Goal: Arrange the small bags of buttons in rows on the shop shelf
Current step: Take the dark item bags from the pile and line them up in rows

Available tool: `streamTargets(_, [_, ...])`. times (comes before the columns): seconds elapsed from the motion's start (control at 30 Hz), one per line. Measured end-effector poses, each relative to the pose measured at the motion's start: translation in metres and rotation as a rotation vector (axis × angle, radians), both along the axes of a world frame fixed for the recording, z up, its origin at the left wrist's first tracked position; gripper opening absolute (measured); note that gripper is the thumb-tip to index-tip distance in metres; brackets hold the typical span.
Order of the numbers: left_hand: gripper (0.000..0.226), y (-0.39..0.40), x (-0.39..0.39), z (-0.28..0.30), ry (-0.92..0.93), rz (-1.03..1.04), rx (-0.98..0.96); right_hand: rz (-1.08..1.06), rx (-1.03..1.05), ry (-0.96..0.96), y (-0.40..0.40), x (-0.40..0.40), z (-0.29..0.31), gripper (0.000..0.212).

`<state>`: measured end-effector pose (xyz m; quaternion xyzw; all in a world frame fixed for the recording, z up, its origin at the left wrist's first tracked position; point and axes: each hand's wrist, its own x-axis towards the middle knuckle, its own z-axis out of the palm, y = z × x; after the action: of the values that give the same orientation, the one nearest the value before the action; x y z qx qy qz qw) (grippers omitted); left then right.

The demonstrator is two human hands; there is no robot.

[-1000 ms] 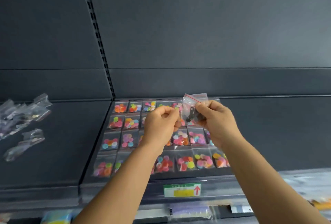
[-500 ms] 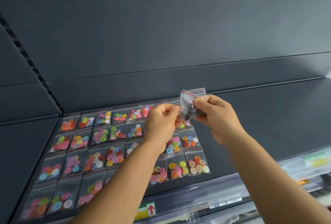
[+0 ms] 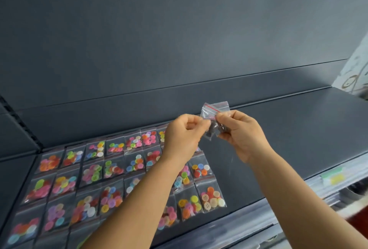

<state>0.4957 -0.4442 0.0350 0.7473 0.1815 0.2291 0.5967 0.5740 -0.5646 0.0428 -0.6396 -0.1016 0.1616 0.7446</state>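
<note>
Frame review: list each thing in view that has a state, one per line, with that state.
Held bag: lifted off the shelf, red zip strip on top, dark buttons inside, pinched by both hands.
Left hand: fingers curled, grip on the bag's left edge.
Right hand: grip on the bag's right side.
Bags of coloured buttons: lying flat in rows.
Shelf: right part bare.

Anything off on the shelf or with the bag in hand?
The held bag, pinched by both the left hand and right hand, holds dark buttons, while every bag in the laid rows holds bright mixed colours. Nothing spilled.
</note>
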Motion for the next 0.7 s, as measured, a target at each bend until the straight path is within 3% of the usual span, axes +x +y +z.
streamTargets(0.17, [0.009,-0.009,0.021,-0.002,0.008,0.003,-0.14,0.024,0.011,0.02,-0.012,0.021,-0.004,0.015])
streamTargets(0.27, [0.004,-0.019,0.039,-0.003,0.033,-0.011,-0.095,0.079,-0.005,0.031,-0.019,0.042,-0.007,0.013])
streamTargets(0.43, [0.007,-0.033,0.074,-0.007,0.044,0.142,-0.206,0.214,0.022,0.115,-0.037,0.084,-0.009,0.014])
streamTargets(0.7, [0.014,-0.059,0.11,-0.028,0.101,0.34,-0.215,0.181,-0.149,0.002,-0.069,0.147,-0.027,0.016])
